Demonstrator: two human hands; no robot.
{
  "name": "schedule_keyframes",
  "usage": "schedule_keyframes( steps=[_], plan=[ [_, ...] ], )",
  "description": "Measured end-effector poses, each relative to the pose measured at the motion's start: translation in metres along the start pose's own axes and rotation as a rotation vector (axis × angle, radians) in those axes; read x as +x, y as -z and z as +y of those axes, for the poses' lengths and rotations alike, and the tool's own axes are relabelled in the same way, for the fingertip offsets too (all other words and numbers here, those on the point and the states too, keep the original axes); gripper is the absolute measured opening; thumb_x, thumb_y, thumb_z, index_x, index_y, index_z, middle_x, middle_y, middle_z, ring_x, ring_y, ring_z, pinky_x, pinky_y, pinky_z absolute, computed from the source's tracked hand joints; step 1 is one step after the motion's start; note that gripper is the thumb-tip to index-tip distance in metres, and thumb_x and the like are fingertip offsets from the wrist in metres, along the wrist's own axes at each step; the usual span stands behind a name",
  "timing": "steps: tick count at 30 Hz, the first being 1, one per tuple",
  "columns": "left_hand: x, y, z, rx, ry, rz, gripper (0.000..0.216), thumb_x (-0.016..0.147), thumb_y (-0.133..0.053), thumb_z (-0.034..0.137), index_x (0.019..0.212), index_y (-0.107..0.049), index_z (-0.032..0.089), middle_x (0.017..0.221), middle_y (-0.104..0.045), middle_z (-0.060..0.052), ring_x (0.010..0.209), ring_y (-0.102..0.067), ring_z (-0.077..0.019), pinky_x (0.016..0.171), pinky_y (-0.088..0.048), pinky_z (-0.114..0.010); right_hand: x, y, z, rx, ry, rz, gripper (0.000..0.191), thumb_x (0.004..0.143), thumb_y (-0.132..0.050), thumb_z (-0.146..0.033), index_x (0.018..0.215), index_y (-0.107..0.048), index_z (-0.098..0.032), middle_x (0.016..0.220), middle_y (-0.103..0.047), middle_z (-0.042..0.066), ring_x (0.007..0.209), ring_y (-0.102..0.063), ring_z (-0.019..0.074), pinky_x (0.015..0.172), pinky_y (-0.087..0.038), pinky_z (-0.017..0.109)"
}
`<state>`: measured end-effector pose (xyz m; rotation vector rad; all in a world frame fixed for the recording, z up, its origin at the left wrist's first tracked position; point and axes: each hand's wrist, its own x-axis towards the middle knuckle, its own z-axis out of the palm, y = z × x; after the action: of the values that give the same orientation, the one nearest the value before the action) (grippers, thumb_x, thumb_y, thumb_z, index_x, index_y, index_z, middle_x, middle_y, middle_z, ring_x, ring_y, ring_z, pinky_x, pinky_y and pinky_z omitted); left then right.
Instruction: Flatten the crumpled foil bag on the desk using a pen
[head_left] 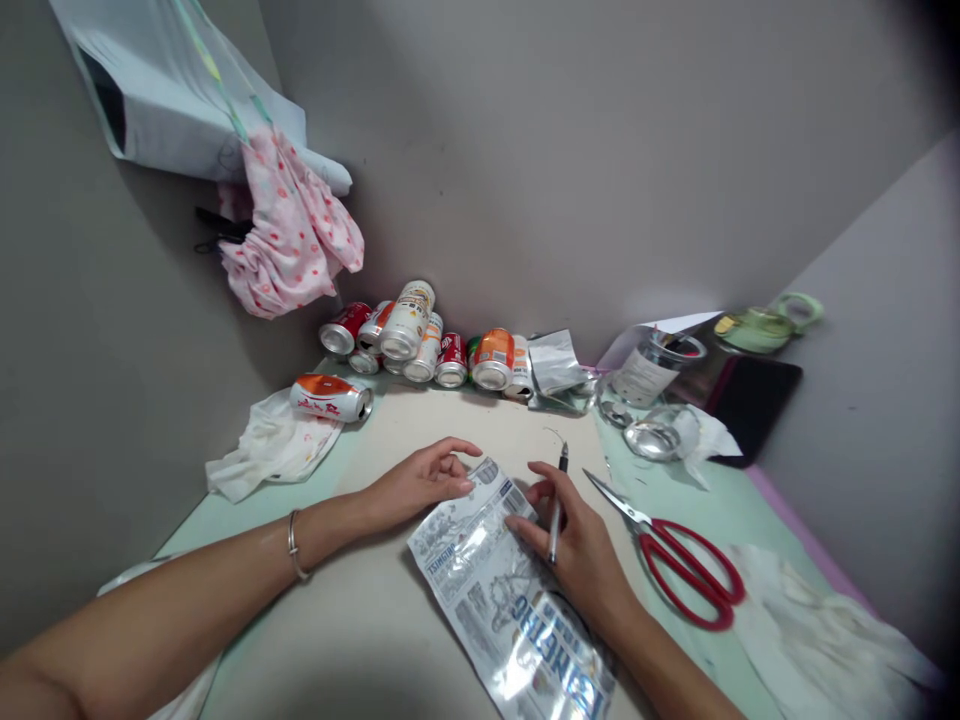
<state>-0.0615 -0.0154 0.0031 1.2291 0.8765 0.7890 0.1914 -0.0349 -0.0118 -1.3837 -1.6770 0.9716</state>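
Note:
A flattened sheet cut from a drinks can [502,590], silver with blue print, lies on the table in front of me. My left hand [424,480] rests at its top left corner, fingers curled loosely with the tips touching the sheet's edge. My right hand [574,545] lies on the sheet's right side and grips a slim pen [556,505] between its fingers, tip pointing away from me.
Red-handled scissors [675,555] lie open to the right. Several drinks cans [420,340] are piled along the back wall, one orange can [330,397] on a white cloth at left. A glass jar [652,365], metal lids and white tissue [810,620] sit at right.

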Motion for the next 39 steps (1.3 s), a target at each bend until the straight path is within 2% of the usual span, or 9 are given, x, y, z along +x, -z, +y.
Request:
schedule_keyframes(
  steps=[2,7,13,18,25,29,34,37,39],
  plan=[
    [-0.002,-0.002,0.003,-0.052,0.03,-0.006,0.064,0.085,-0.083,0.057,0.132,-0.061,0.021,0.089,-0.061,0.001,0.076,-0.054,-0.0139,0.068,-0.037,-0.025,0.002,0.002,-0.001,0.068,-0.014,0.027,0.053,0.076,-0.08,-0.039,0.124,-0.064,-0.022,0.089,-0.065,0.001,0.075,-0.064,0.0227,0.078,-0.052,0.037],
    [-0.004,0.002,0.015,-0.167,0.118,-0.033,0.066,0.092,-0.068,0.07,0.133,-0.061,0.019,0.118,-0.068,-0.011,0.096,-0.064,-0.0208,0.08,-0.045,-0.029,0.008,0.017,-0.009,0.243,-0.052,0.114,0.052,0.072,-0.086,-0.046,0.113,-0.068,-0.019,0.077,-0.06,-0.002,0.069,-0.06,0.0202,0.067,-0.051,0.032],
    [-0.002,0.006,0.023,-0.214,0.142,-0.137,0.075,0.071,-0.097,0.041,0.134,-0.062,0.021,0.125,-0.069,-0.009,0.109,-0.065,-0.0232,0.095,-0.047,-0.033,0.011,0.036,-0.019,0.293,-0.068,0.228,0.05,0.073,-0.086,-0.051,0.106,-0.068,-0.019,0.074,-0.06,-0.001,0.064,-0.056,0.0185,0.06,-0.047,0.03],
    [-0.005,-0.001,0.025,-0.217,0.119,-0.163,0.057,0.072,-0.096,0.035,0.119,-0.069,0.017,0.117,-0.073,-0.009,0.108,-0.067,-0.0239,0.098,-0.046,-0.034,0.01,0.041,-0.028,0.279,-0.073,0.271,0.048,0.073,-0.086,-0.051,0.105,-0.068,-0.02,0.072,-0.057,-0.003,0.061,-0.052,0.017,0.058,-0.044,0.029],
    [-0.01,-0.003,0.037,-0.226,0.078,-0.097,0.053,0.078,-0.091,0.043,0.118,-0.072,0.015,0.115,-0.076,-0.013,0.105,-0.069,-0.027,0.095,-0.05,-0.038,0.004,0.048,-0.044,0.272,-0.045,0.303,0.044,0.075,-0.086,-0.049,0.105,-0.069,-0.022,0.075,-0.061,-0.001,0.064,-0.054,0.0169,0.058,-0.045,0.027],
    [-0.012,-0.004,0.041,-0.264,0.083,-0.042,0.052,0.076,-0.093,0.04,0.117,-0.073,0.015,0.117,-0.076,-0.012,0.104,-0.07,-0.0253,0.09,-0.051,-0.034,0.004,0.047,-0.033,0.295,-0.037,0.311,0.043,0.083,-0.081,-0.055,0.108,-0.069,-0.022,0.078,-0.062,0.0,0.065,-0.056,0.0172,0.057,-0.047,0.026],
    [-0.01,-0.005,0.045,-0.31,0.059,-0.007,0.044,0.081,-0.089,0.037,0.117,-0.074,0.017,0.115,-0.077,-0.01,0.1,-0.071,-0.0228,0.095,-0.052,-0.034,0.005,0.043,-0.016,0.341,-0.073,0.252,0.042,0.092,-0.073,-0.057,0.111,-0.066,-0.021,0.075,-0.063,0.001,0.061,-0.054,0.0161,0.053,-0.043,0.025],
    [-0.016,-0.004,0.051,-0.269,-0.048,0.114,0.03,0.089,-0.083,0.038,0.113,-0.075,0.021,0.112,-0.076,-0.006,0.099,-0.07,-0.0215,0.092,-0.054,-0.033,0.006,0.045,-0.016,0.296,-0.044,0.25,0.039,0.095,-0.07,-0.056,0.109,-0.067,-0.021,0.078,-0.066,0.002,0.058,-0.05,0.015,0.052,-0.042,0.026],
    [-0.025,-0.005,0.056,-0.149,-0.212,0.237,0.016,0.094,-0.079,0.035,0.106,-0.075,0.026,0.106,-0.075,-0.001,0.096,-0.069,-0.0186,0.088,-0.054,-0.029,0.007,0.047,-0.018,0.259,-0.023,0.292,0.038,0.096,-0.067,-0.057,0.108,-0.067,-0.02,0.081,-0.068,0.004,0.057,-0.048,0.0143,0.052,-0.041,0.027]
  ],
)
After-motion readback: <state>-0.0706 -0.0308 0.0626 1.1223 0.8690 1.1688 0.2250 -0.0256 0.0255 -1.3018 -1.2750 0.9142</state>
